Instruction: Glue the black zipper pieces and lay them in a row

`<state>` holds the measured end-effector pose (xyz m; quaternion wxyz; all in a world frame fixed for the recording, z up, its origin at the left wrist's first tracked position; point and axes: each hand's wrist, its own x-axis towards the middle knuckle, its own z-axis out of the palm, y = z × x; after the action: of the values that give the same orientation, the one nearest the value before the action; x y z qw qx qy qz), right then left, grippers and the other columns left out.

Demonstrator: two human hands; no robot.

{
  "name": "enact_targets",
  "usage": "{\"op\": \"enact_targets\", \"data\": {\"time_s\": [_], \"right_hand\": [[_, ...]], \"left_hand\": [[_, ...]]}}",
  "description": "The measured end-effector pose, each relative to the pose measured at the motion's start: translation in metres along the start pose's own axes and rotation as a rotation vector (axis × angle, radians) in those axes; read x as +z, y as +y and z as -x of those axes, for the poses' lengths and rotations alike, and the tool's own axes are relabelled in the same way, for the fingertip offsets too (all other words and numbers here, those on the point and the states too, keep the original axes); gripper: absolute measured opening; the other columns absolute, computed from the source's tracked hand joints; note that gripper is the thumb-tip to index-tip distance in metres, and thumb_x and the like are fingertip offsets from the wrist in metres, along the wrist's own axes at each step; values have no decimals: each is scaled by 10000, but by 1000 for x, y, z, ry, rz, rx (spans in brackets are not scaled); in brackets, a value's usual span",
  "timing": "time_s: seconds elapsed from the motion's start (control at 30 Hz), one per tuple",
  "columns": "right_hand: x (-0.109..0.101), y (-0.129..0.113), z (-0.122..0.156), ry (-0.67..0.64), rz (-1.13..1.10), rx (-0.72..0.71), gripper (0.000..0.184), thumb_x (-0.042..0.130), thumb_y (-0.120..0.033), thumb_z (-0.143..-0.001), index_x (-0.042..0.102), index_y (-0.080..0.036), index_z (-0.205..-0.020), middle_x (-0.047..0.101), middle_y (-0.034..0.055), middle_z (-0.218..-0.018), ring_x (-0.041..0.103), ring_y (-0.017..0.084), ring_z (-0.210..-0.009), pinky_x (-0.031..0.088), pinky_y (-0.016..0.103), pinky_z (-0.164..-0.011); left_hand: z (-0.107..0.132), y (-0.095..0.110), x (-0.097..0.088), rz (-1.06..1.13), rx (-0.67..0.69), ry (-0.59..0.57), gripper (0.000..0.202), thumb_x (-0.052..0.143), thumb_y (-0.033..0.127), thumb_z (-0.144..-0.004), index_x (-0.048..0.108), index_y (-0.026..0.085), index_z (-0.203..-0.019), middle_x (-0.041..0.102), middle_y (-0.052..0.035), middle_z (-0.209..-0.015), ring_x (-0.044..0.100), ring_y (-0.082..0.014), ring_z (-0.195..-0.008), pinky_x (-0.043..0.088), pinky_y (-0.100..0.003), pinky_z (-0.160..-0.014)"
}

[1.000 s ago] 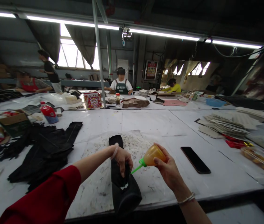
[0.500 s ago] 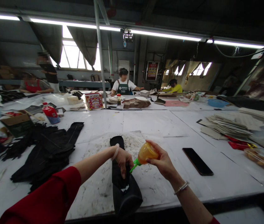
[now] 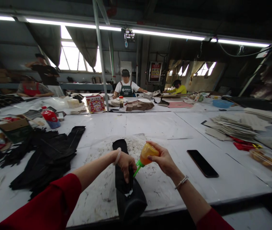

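Observation:
A long black fabric piece [image 3: 126,198] lies on the stained paper sheet [image 3: 97,191] in front of me, its near end rolled into a tube. My left hand [image 3: 126,164] is closed on the fabric's folded edge near the middle. An orange squeeze bottle [image 3: 147,152] with a green nozzle is gripped in my right hand [image 3: 163,159] and tilted down to the left. The nozzle tip sits right beside my left fingers at the fabric's edge.
A black phone [image 3: 202,163] lies right of my hands. Black fabric pieces [image 3: 47,156] are piled at left, stacked paper sheets [image 3: 232,127] at right. A red bottle [image 3: 50,117] and a cardboard box [image 3: 14,126] stand far left. Other people work at the far side of the table [image 3: 150,124].
My right hand has carried the bottle left and tipped it steeper, so the nozzle now reaches the fabric by my left fingers. My left hand has stayed put.

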<state>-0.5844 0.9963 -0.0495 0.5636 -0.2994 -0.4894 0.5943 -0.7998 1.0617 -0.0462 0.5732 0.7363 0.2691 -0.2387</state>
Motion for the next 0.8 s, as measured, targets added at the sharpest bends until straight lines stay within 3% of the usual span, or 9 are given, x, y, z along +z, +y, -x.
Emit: {"op": "enact_targets", "data": {"time_s": [0.2,0.33,0.57,0.8], "right_hand": [[-6,-1,0,-20,-51,65,614,873,-177,-527,710,-207,-1118,723,27,-938,639,199,-829,501,346,-804],[-9,-2,4,-7,-102,112,621,882,-184,-530,706,-204,-1126,726,32,-931,641,188,-820,503,301,-740],[-15,-5,13,15,-176,120,597,887,-189,-532,716,-212,-1104,716,37,-922,639,192,-799,527,294,-668],[-24,-1,21,35,-223,97,562,877,-216,-561,711,-204,-1098,703,34,-896,633,188,-777,534,282,-629]], "left_hand": [[-1,-6,0,6,15,32,497,924,360,-446,727,172,-862,668,24,-642,539,-111,-535,401,-195,-445],[1,-9,1,50,20,42,472,927,352,-445,722,167,-828,660,30,-613,529,-96,-503,393,-175,-418],[7,-14,4,175,78,64,504,924,410,-443,713,162,-828,710,7,-670,636,-148,-582,532,-240,-542],[15,-10,4,143,85,114,477,918,406,-454,695,168,-802,682,22,-624,631,-150,-570,538,-243,-548]]}}
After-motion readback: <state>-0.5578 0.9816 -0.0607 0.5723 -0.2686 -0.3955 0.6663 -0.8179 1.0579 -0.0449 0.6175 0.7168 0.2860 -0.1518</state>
